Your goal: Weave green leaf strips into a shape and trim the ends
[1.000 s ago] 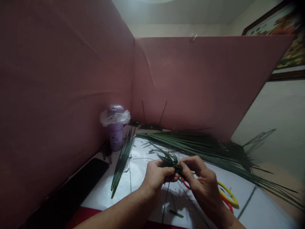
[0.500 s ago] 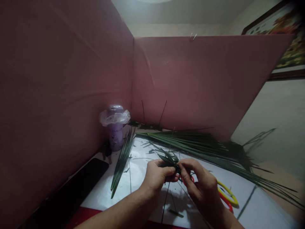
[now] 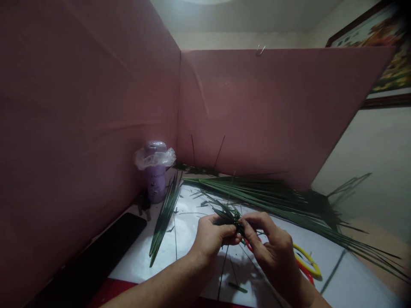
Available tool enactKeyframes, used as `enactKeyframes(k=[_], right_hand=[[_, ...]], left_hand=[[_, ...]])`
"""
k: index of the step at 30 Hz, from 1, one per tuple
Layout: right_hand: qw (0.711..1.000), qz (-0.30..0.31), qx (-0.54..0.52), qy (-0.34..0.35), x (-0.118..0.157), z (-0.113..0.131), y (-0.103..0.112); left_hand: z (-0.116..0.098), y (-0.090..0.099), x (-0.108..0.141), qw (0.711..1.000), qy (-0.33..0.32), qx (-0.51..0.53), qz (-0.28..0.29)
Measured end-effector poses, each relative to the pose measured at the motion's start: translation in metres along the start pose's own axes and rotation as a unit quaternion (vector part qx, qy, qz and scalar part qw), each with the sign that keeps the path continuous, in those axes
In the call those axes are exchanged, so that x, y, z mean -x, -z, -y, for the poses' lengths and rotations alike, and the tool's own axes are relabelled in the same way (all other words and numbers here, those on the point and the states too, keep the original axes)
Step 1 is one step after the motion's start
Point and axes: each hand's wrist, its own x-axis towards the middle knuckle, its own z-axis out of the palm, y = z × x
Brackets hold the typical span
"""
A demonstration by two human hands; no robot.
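Observation:
My left hand (image 3: 215, 235) is closed around a small bunch of folded green leaf strips (image 3: 226, 213), with the thumb pressed on top. At the right side of that bunch, my right hand (image 3: 268, 239) pinches with thumb and index finger; the bit between its fingertips is too small to make out fully, but it belongs to the leaf bunch. Partly hidden behind and under my right hand lie scissors with red and yellow handles (image 3: 310, 263). A short cut leaf piece (image 3: 237, 287) rests on the white sheet below my hands.
Long green palm leaves (image 3: 257, 192) stretch across the back and right of the white sheet (image 3: 189, 218). Another leaf bundle (image 3: 165, 220) lies at the left, beside a purple bottle (image 3: 156, 179) with plastic wrap and a black phone-like slab (image 3: 128, 231). Pink panels (image 3: 250, 111) enclose the back and left.
My right hand has shifted very slightly at the leaf bunch, its knuckles a little higher. My left hand keeps its hold in the same place.

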Motion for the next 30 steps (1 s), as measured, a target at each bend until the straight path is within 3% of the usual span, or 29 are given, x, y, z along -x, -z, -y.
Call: enactKeyframes(k=[4,7,10,12,14,18,20,23,25,28,30], right_hand=[[1.0,-0.006,-0.005,-0.014,0.0,0.002,0.001],[0.998,-0.055,0.011,-0.015,-0.001,0.004,0.003],[0.988,-0.128,0.077,-0.026,-0.002,0.001,0.007],[0.98,-0.134,0.143,-0.025,-0.004,-0.005,0.009],[0.97,-0.086,0.227,-0.017,-0.006,-0.012,0.011],[0.926,0.067,0.371,-0.005,-0.008,-0.023,0.013],[0.919,0.089,0.384,0.012,-0.008,-0.021,0.015],[0.939,0.008,0.338,0.069,-0.009,-0.009,0.019],[0.951,-0.021,0.266,0.154,-0.007,0.002,0.02],[0.934,0.086,0.173,0.299,-0.003,0.018,0.012],[0.915,0.153,0.142,0.345,0.0,0.024,0.003]], left_hand=[[-0.001,-0.001,0.001,1.0,0.004,0.0,-0.001],[-0.001,-0.002,0.002,1.0,0.003,-0.005,-0.007],[-0.002,-0.002,0.002,1.0,0.006,-0.009,-0.017],[-0.002,-0.002,0.002,1.0,0.007,-0.01,-0.024],[-0.002,-0.001,0.001,0.999,0.007,-0.006,-0.031],[-0.002,0.003,-0.006,0.999,0.004,0.006,-0.043],[-0.002,0.005,-0.009,0.999,-0.003,0.011,-0.05],[-0.004,0.007,-0.01,0.998,-0.013,0.016,-0.052],[-0.005,0.006,-0.009,0.998,-0.02,0.017,-0.052],[-0.007,0.005,-0.007,0.998,-0.026,0.023,-0.054],[-0.008,0.005,-0.008,0.997,-0.024,0.031,-0.064]])
